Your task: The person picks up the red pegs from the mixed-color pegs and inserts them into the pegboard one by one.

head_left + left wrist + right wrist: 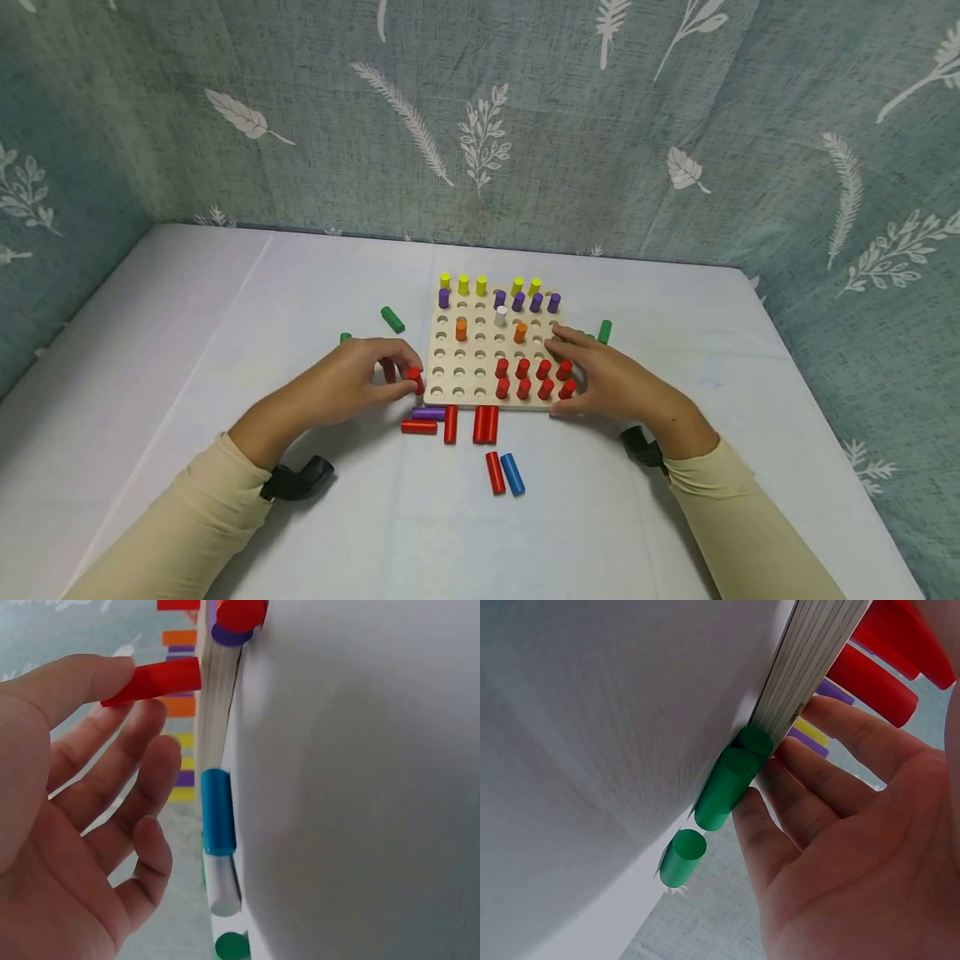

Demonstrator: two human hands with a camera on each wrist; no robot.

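A pale wooden pegboard (468,362) lies on the table with round holes in rows. My left hand (348,379) pinches a red peg (154,681) between thumb and fingers, just off the board's left edge. My right hand (618,379) is at the board's right edge, its fingers fairly straight and its thumb near the front corner. Beside that hand, two rows of red pegs (522,369) stand upright in the board. Yellow pegs (463,285) and purple pegs (518,302) stand along the back. Two orange pegs (461,330) and a white peg (500,316) stand nearer the middle.
In front of the board lie several loose red pegs (419,427), a purple peg (428,413) and a blue peg (513,474). Green pegs (392,318) lie to the left and right. In the left wrist view, another blue peg (218,811) lies beside the board. A patterned curtain (322,167) hangs behind.
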